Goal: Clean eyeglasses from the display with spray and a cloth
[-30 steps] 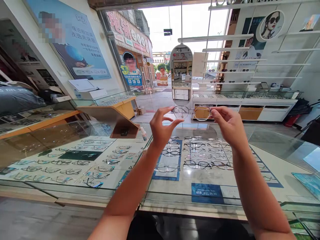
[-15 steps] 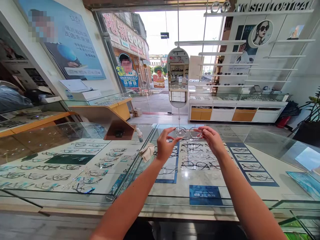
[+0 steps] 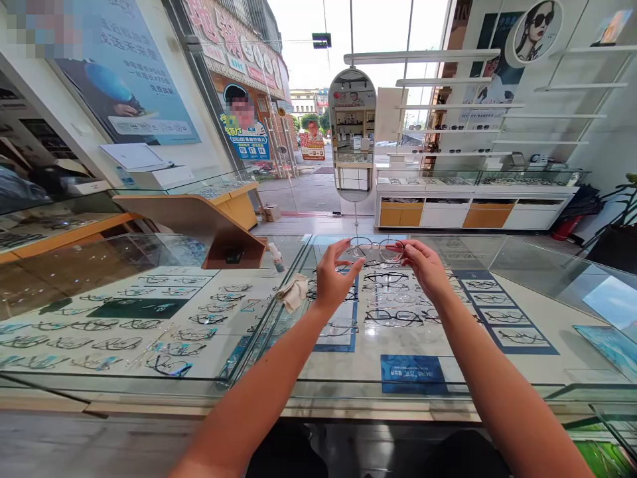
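A pair of thin-framed eyeglasses (image 3: 369,248) is held up above the glass display counter (image 3: 348,398), lenses side by side. My right hand (image 3: 424,267) pinches them at their right end. My left hand (image 3: 334,275) is beside the left lens, thumb and forefinger apart with a gap between them; whether a fingertip touches the frame I cannot tell. Below, inside the counter, lie rows of eyeglass frames (image 3: 394,318). A crumpled beige cloth (image 3: 292,293) rests on the glass left of my left hand, near a small white spray bottle (image 3: 276,257).
A brown slanted stand (image 3: 199,222) is on the counter at the left. More frames (image 3: 117,344) fill the left case. A blue card (image 3: 414,374) lies near the front. An oval mirror (image 3: 353,136) hangs ahead, with white shelves (image 3: 448,106) to its right.
My view has tilted down a little, so the room sits higher. The left thumb and forefinger are slightly off the left lens; the right hand still holds the eyeglasses.
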Demonstrator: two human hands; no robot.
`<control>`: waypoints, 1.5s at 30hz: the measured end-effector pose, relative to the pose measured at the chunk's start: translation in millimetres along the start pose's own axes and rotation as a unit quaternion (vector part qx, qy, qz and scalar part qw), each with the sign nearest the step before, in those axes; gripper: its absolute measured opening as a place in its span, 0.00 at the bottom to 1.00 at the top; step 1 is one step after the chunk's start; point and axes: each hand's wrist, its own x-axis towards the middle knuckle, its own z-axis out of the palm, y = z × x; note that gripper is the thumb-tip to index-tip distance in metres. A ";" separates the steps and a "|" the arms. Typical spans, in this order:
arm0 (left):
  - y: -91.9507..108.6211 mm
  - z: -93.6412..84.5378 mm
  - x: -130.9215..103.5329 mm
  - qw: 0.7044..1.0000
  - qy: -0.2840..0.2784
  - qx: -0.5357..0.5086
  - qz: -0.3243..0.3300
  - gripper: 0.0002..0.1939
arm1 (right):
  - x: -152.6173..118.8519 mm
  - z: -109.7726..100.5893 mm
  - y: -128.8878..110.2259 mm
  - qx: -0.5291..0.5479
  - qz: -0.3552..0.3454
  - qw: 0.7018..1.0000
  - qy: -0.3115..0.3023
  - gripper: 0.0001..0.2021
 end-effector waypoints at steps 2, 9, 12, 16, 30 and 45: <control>3.2 0.2 -1.2 1.000 0.000 -0.006 -0.009 0.31 | -1.5 2.1 0.1 -0.004 0.001 1.000 -0.005 0.16; 7.8 0.1 -1.4 0.998 0.033 -0.025 -0.045 0.31 | -4.3 6.7 4.5 -0.048 -0.008 0.998 -0.025 0.18; 7.8 0.0 0.2 0.998 0.036 -0.022 -0.039 0.30 | -4.6 7.1 5.8 -0.055 -0.005 0.998 -0.030 0.18; 10.1 -0.3 1.8 0.998 0.046 -0.029 -0.043 0.29 | -5.2 7.2 5.4 -0.070 0.001 0.997 -0.026 0.16; 28.2 0.4 -4.7 0.997 -0.073 -0.002 0.000 0.30 | -10.5 11.4 -7.3 -0.184 -0.027 0.978 -0.093 0.12; 37.2 -0.7 -5.4 0.995 -0.089 -0.022 0.028 0.34 | -10.9 13.5 -3.5 -0.082 0.057 0.985 -0.143 0.19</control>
